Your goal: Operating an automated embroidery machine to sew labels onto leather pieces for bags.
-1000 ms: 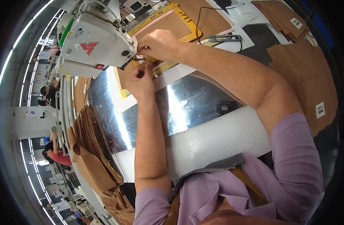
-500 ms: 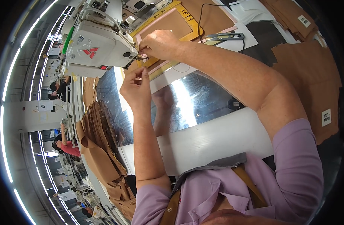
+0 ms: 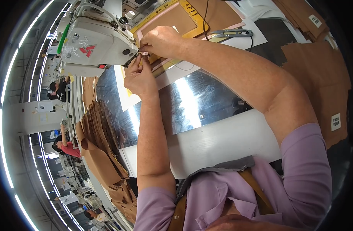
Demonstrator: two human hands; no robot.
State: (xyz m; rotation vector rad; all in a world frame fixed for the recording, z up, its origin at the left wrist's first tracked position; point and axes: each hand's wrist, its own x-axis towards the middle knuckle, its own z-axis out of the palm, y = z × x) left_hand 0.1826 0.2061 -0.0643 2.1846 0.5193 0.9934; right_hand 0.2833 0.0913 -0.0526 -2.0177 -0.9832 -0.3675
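A white sewing machine head [image 3: 101,42] stands at the upper left. Both hands meet beside its right end, at the needle area. My right hand [image 3: 161,41] reaches across from the right, fingertips pinched together by the machine's end. Just below it, my left hand [image 3: 140,79] is raised with thumb and fingers pinched, almost touching the right fingertips. What either pinch holds is too small and hidden to make out. A thin loose thread [image 3: 184,69] curves out to the right of the hands. Behind them lies a yellow template frame [image 3: 201,27] with pink edging around brown material [image 3: 170,25].
Thread snips [image 3: 234,33] lie right of the frame. A shiny metal plate [image 3: 188,104] covers the table in front of me. Stacked brown pieces [image 3: 101,127] hang at the left edge; brown sheets [image 3: 315,81] lie at the right. Other people work in the far left background.
My left hand has risen toward the machine's end and its fingertips now meet the right hand's. The right hand has shifted slightly up and left. The view has shifted a little.
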